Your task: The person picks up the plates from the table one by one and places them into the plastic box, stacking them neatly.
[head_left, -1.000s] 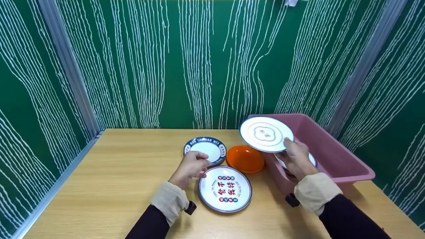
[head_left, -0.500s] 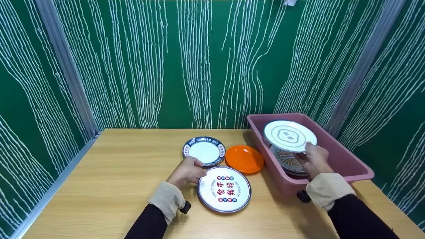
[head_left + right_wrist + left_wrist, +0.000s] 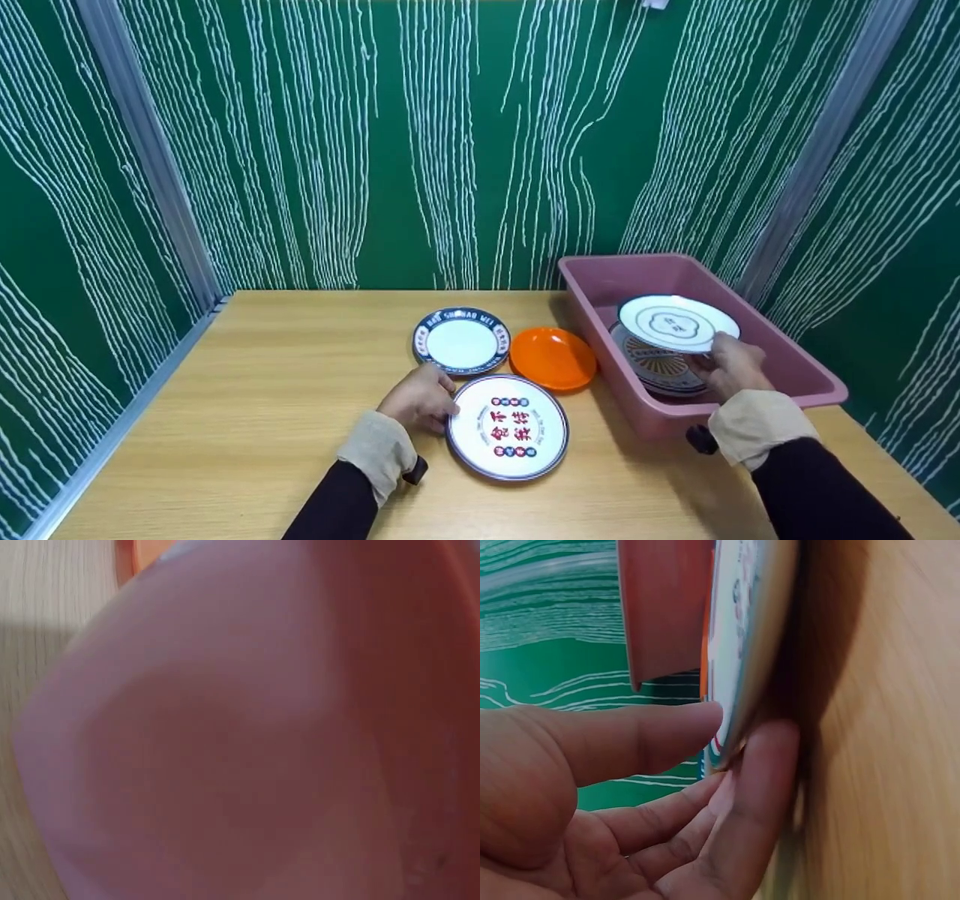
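Note:
My right hand [image 3: 736, 366] pinches the near right rim of a white plate [image 3: 675, 324] with a thin lined emblem, held tilted inside the pink tub [image 3: 817, 375]. Below it in the tub lies a plate with a gold sunburst [image 3: 654, 365], partly covered. On the table, my left hand [image 3: 420, 397] pinches the left rim of a white plate with red characters [image 3: 517, 435]. The left wrist view has its thumb [image 3: 682, 731] on top of that plate's rim and fingers [image 3: 754, 795] beneath. Only the tub's outer wall [image 3: 225, 765] fills the right wrist view; the right hand is hidden there.
Behind the red-lettered plate, a dark-rimmed plate [image 3: 461, 345] and an orange dish [image 3: 553, 360] sit close together, left of the tub. A green wall with white streaks [image 3: 300, 150] rises along the back edge of the wooden table [image 3: 262, 420].
The right hand has carried its white plate rightward and down, from over the tub's left edge to inside it. The left hand has lowered from above onto the red-lettered plate's rim and gripped it.

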Available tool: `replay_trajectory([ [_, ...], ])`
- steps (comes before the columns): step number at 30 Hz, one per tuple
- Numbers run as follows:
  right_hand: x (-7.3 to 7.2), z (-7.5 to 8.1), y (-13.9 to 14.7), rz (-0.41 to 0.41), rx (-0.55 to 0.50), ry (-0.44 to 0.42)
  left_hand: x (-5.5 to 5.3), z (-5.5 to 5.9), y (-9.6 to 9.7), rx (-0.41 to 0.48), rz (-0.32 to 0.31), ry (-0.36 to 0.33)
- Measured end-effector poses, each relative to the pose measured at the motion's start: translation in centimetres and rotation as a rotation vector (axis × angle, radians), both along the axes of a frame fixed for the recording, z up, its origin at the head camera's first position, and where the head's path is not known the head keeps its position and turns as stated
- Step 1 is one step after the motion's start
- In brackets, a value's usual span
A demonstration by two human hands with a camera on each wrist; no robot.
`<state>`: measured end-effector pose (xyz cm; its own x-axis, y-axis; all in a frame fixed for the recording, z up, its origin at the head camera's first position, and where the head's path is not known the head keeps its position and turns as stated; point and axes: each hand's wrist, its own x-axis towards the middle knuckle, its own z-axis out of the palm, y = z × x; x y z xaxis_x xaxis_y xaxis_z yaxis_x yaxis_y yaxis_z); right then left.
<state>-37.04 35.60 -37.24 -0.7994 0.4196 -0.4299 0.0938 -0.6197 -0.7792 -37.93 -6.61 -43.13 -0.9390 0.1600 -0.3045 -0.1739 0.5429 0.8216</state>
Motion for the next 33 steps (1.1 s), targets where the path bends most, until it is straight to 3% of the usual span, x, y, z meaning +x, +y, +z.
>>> replay_trajectory([
  [6, -0.43, -0.57, 0.21, 0.033, 0.205, -0.109, -0.04, -0.09, -0.57, 0.056, -0.043, -0.020],
  [10, -0.53, -0.55, 0.35, 0.098, 0.272, -0.153, 0.02, 0.02, -0.69, 0.065, -0.051, -0.035],
  [20, -0.29, -0.38, 0.69, 0.244, 0.176, -0.117, 0.30, -0.24, -0.53, 0.069, -0.050, -0.050],
  [26, -0.33, -0.34, 0.80, 0.304, 0.197, -0.135, 0.35, -0.24, -0.51, 0.079, -0.054, -0.053],
  [33, -0.37, -0.47, 0.64, 0.239, 0.239, -0.161, 0.23, -0.23, -0.74, 0.070, -0.081, -0.045],
])
